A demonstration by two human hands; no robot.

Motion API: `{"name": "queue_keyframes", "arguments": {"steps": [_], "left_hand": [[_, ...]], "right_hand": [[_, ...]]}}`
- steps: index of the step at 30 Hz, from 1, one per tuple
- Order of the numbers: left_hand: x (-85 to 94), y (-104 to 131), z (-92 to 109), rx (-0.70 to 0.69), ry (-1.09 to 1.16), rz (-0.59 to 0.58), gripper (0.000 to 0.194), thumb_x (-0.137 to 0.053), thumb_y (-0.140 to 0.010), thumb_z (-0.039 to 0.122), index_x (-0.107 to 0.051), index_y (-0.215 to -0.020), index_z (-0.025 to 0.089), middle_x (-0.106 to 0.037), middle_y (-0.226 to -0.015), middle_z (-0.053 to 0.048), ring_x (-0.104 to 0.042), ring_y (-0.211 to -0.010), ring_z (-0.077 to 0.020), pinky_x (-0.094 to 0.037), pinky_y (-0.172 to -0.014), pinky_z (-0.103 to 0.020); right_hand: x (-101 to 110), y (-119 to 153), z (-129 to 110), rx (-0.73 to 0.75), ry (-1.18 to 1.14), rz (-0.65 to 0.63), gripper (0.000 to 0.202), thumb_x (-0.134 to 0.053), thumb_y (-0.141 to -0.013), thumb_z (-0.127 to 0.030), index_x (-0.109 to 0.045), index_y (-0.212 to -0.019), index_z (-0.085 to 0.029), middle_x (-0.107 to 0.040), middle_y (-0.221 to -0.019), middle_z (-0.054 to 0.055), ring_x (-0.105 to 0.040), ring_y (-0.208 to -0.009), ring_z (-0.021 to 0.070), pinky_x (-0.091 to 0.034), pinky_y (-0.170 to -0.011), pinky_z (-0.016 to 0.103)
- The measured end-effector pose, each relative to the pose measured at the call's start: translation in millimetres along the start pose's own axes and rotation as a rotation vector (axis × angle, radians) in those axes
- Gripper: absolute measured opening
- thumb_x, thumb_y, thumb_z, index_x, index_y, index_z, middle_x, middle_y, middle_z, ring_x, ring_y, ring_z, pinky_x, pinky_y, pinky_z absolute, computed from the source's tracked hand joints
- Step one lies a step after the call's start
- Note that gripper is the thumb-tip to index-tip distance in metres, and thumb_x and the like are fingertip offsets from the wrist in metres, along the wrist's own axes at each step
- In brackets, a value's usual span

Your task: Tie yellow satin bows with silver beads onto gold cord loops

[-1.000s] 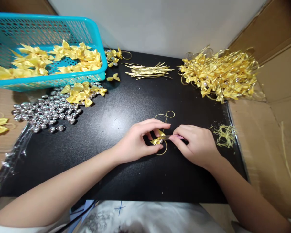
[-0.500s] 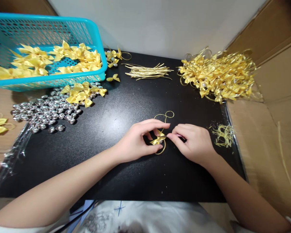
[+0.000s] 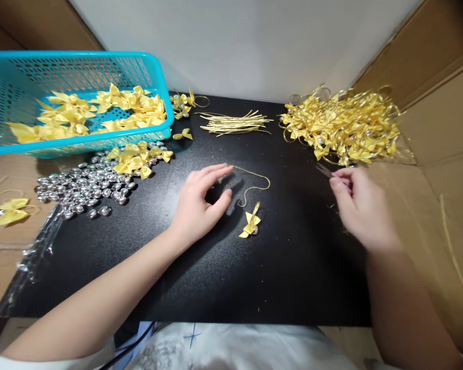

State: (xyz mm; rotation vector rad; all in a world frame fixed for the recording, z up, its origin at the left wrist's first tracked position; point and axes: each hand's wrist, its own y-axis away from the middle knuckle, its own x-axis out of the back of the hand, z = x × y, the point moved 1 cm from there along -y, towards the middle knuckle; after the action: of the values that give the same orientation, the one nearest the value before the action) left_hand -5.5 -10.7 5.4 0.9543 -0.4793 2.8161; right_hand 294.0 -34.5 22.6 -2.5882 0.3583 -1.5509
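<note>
A yellow ribbon bow (image 3: 250,225) with a silver bell and a gold cord loop lies on the black tabletop between my hands. My left hand (image 3: 202,198) hovers to its upper left, thumb and fingers apart. A thin gold cord (image 3: 269,181) curves over the table from near the left fingertips toward the bow. Far to the right, my right hand (image 3: 360,205) is closed around small snips (image 3: 324,170), their pointed metal tips sticking out past the fingers. The handle is mostly hidden in the fist, and the hand is a little blurred.
A blue basket (image 3: 100,141) of yellow bows stands at the back left, silver bells (image 3: 85,187) in front of it. Gold cord lengths (image 3: 235,123) lie at the back. Finished-looking bows with loops (image 3: 343,126) are heaped back right. Cardboard (image 3: 440,128) borders the right side.
My left hand has let go of the bow and moved up and left. The right hand has swung right with the snips. The bow now lies free, and the loose cord has shifted.
</note>
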Motion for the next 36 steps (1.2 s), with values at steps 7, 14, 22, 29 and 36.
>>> {"name": "queue_keyframes", "arguments": {"steps": [7,14,22,29,36], "left_hand": [[6.1,4,11,-0.302,-0.174,-0.286,0.030,-0.074,-0.071,0.040,-0.065,-0.091,0.019,-0.063,-0.099,-0.007,-0.056,-0.092,-0.0247,-0.041,-0.085,-0.040],[-12.2,14,9,-0.348,0.084,-0.495,0.010,-0.058,-0.091,0.020,-0.066,-0.095,0.017,-0.067,-0.088,-0.004,-0.063,-0.083,-0.0145,-0.048,-0.074,-0.026],[-14.0,16,16,-0.433,0.111,-0.248,0.008,-0.059,-0.087,0.009,-0.063,-0.088,0.016,-0.071,-0.085,-0.005,-0.067,-0.080,-0.0141,-0.054,-0.074,-0.025],[-19.8,23,23,-0.590,0.060,-0.142,0.015,-0.058,-0.087,0.004,-0.056,-0.082,0.018,-0.070,-0.085,-0.004,-0.066,-0.079,-0.0127,-0.054,-0.072,-0.024],[-21.4,28,22,-0.609,0.014,-0.070,0.016,-0.060,-0.084,0.003,-0.053,-0.083,0.017,-0.065,-0.085,-0.004,-0.063,-0.080,-0.0120,-0.052,-0.073,-0.022]], "right_hand": [[17,-13,60,-0.195,0.340,0.156,0.025,-0.061,-0.086,-0.037,-0.064,-0.081,-0.013,-0.064,-0.085,0.020,-0.054,-0.084,0.0272,-0.038,-0.075,0.042],[8,-15,81,-0.366,0.432,0.168,0.017,-0.069,-0.079,-0.027,-0.068,-0.082,-0.010,-0.061,-0.088,0.017,-0.051,-0.089,0.0285,-0.039,-0.076,0.043],[-7,13,-23,0.281,-0.062,-0.054,0.023,-0.071,-0.078,-0.033,-0.062,-0.093,-0.019,-0.064,-0.087,0.005,-0.058,-0.077,0.0193,-0.042,-0.072,0.032],[-39,42,-76,0.585,-0.077,-0.203,0.014,-0.052,-0.087,-0.020,-0.055,-0.074,-0.017,-0.058,-0.065,0.000,-0.049,-0.059,0.0139,-0.031,-0.064,0.030],[-49,42,-72,0.567,-0.085,-0.184,0.018,-0.050,-0.084,-0.012,-0.055,-0.069,-0.017,-0.059,-0.063,-0.002,-0.051,-0.060,0.0134,-0.030,-0.065,0.030]]}}
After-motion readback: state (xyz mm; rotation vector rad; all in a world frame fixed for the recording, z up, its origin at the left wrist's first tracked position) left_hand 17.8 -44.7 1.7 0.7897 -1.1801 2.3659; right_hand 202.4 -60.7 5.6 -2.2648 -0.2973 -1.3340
